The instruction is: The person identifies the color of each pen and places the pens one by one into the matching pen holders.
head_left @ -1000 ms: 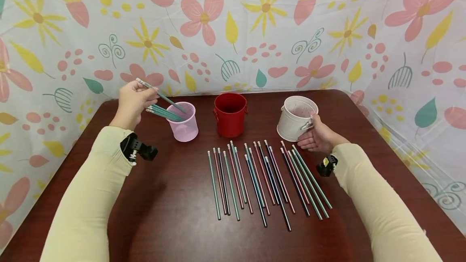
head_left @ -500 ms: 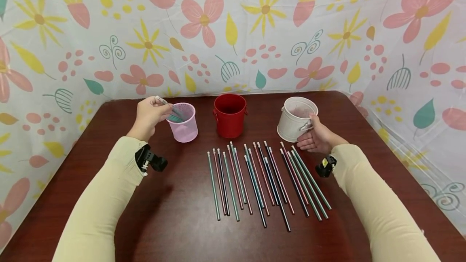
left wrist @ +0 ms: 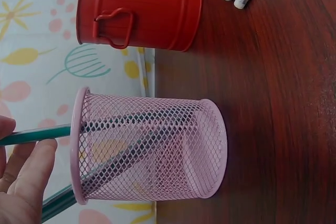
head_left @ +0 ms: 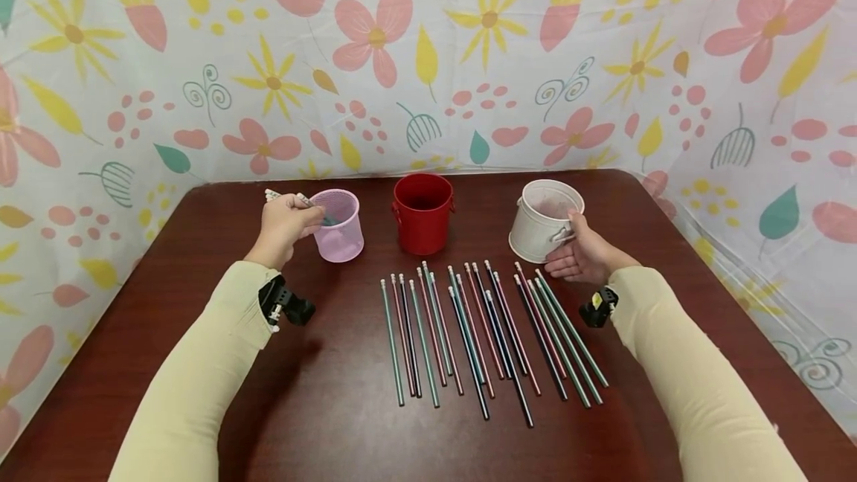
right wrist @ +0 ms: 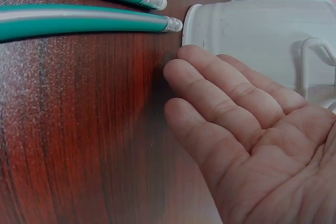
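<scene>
My left hand [head_left: 283, 227] is at the rim of a pink mesh pencil cup [head_left: 340, 245] and pinches a green pencil [left wrist: 44, 134]. The pencil's lower part stands inside the cup. More dark green pencils [left wrist: 59, 203] lean in the same cup, their tops partly hidden by the hand. On the other side, my right hand [head_left: 584, 253] rests against a white bucket [head_left: 532, 233], its thumb near the rim and side handle. Its fingers [right wrist: 210, 95] are extended and relaxed along the bucket's wall, palm visible.
Between the two containers stands a red bucket [head_left: 423, 225] with side handles. Several green, red and dark pencils [head_left: 469, 333] lie in rows on the brown table [head_left: 321, 393], eraser ends away from me. A floral cloth [head_left: 428, 58] hangs behind.
My left hand has moved right and down towards the pink cup, lowering the green pencil into it. The right hand stays at the white bucket.
</scene>
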`<state>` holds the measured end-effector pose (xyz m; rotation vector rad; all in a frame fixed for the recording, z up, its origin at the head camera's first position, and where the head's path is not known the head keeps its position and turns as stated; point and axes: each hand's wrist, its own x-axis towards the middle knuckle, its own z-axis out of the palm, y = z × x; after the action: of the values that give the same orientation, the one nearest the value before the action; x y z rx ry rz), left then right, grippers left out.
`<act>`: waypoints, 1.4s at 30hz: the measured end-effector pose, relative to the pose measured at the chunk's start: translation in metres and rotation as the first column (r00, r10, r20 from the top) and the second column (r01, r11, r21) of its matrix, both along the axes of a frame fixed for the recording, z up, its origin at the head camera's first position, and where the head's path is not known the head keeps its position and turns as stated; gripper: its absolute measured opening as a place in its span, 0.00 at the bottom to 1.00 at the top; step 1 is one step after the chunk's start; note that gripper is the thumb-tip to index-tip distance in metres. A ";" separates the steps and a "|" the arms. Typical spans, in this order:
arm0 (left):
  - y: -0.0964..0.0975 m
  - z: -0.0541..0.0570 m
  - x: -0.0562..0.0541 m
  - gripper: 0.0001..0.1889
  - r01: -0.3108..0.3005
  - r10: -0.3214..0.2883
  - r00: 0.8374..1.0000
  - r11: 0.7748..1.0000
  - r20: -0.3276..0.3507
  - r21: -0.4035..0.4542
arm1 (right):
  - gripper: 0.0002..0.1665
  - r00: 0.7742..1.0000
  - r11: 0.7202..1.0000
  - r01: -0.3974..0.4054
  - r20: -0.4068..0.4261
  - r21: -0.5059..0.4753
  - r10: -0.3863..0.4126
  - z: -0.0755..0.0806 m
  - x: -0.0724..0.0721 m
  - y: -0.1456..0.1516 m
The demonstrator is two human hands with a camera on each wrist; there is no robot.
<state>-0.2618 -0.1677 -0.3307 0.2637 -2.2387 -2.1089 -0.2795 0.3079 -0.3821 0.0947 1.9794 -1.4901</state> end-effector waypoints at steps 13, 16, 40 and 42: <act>-0.010 -0.006 0.003 0.05 -0.026 0.025 0.999 0.999 0.021 0.019 | 0.67 1.000 1.000 -0.003 0.011 0.001 0.003 -0.001 -0.003 0.002; -0.011 -0.009 0.002 0.04 -0.049 0.049 0.998 0.999 0.030 0.000 | 0.67 1.000 1.000 -0.002 0.018 0.004 0.002 -0.003 -0.003 0.002; -0.028 -0.027 0.023 0.22 0.422 -0.350 0.888 0.878 0.297 -0.227 | 0.69 0.999 0.998 -0.041 0.010 0.048 0.041 -0.001 -0.004 0.004; -0.022 -0.031 0.026 0.21 0.548 -0.449 0.819 0.797 0.358 -0.254 | 0.69 0.999 0.998 -0.041 0.008 0.047 0.041 -0.001 -0.004 0.004</act>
<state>-0.2354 -0.1893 -0.3619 -0.0797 -3.0936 -1.9039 -0.2835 0.3124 -0.3828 0.0789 1.9993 -1.4163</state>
